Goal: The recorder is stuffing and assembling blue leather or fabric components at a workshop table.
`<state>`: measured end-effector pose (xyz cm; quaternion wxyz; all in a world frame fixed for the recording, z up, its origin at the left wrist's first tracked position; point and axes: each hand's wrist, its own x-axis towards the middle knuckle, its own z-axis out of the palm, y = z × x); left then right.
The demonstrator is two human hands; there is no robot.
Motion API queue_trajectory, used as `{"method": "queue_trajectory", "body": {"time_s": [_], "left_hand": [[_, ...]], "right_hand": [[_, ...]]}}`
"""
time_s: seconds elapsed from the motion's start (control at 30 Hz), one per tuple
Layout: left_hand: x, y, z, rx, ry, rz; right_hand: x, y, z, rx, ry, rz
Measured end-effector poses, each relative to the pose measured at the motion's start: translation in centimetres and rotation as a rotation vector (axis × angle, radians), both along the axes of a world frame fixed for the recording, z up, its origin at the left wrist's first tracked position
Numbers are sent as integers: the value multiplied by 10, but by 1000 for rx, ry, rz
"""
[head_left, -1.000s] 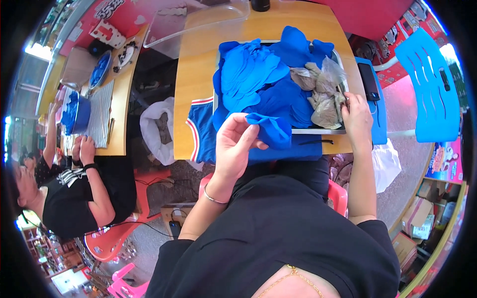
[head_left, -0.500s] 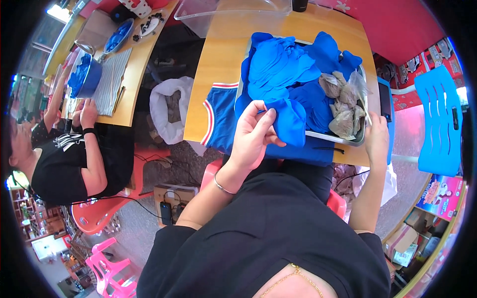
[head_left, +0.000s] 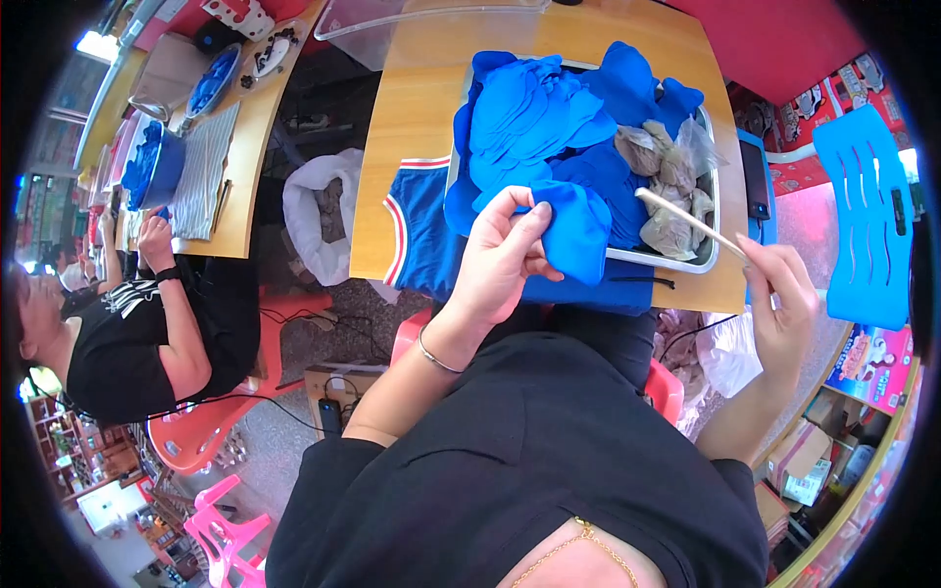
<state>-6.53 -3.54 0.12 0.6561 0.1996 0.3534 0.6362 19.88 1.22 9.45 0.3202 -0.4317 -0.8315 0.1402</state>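
Note:
My left hand (head_left: pixel 498 257) pinches a limp blue fabric piece (head_left: pixel 578 235) between thumb and fingers, over the front edge of a metal tray (head_left: pixel 708 257). A slim wooden stick (head_left: pixel 694 221) is gripped near its lower end by my right hand (head_left: pixel 784 299), to the right of the tray. Its tip points up and left, over the tray's contents. Inside the tray lie a heap of similar blue fabric pieces (head_left: pixel 534 122) and several crumpled beige bundles (head_left: pixel 676 201) in thin clear wrapping.
Blue cloth with red-white trim (head_left: pixel 426 220) lies under the tray, beside a thin black strip (head_left: pixel 647 281). A clear plastic bin (head_left: pixel 431 22) stands behind. Left, a seated co-worker (head_left: pixel 123 323) sits at another table with a blue basin (head_left: pixel 169 171). A white sack (head_left: pixel 319 220) stands between tables.
My right hand has moved from the tray's right edge down and outward, bringing the wooden stick up into clear view. The left hand still holds the blue fabric piece.

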Motion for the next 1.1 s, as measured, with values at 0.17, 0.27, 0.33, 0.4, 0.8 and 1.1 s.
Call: {"method": "queue_trajectory", "body": {"time_s": [0.17,0.27,0.33,0.4,0.8,1.1], "left_hand": [[-8,-3,1,7,100,-24],[-10,-4,2,39,98,-29],[-10,-3,0,78,148,-38],[-6,-2,3,75,165,-57],[-8,0,9,115,228,-115],[1,1,14,50,200,-131]], "right_hand": [[-11,5,4,-7,-116,79],[-13,7,2,-15,-133,127],[-14,8,0,-37,-126,154],[-16,11,-1,-57,-131,253],[-14,13,-3,-70,-145,225],[-35,4,-24,21,-92,287]]}}
